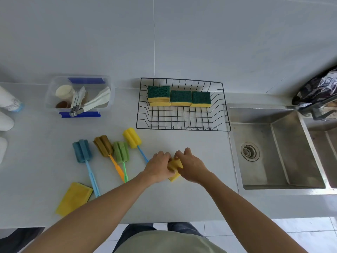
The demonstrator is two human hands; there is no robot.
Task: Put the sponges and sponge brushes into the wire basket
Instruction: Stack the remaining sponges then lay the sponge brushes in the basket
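Observation:
My left hand (158, 166) and my right hand (190, 166) both grip a yellow sponge (175, 168) over the counter's front middle. The black wire basket (226, 123) stands behind them with green-topped yellow sponges (180, 98) lined along its far side. Left of my hands lie several sponge brushes: blue (82, 151), brown with an orange handle (103, 145), green (121, 152) and yellow with a blue handle (132, 137). Another yellow sponge (73, 198) lies flat near the front left edge, partly under my left forearm.
A clear plastic box (54, 92) with blue clips holds utensils and jars at the back left. White bottles (8, 102) stand at the far left. A steel sink (279, 148) sits to the right, a dark bag (317, 90) behind it.

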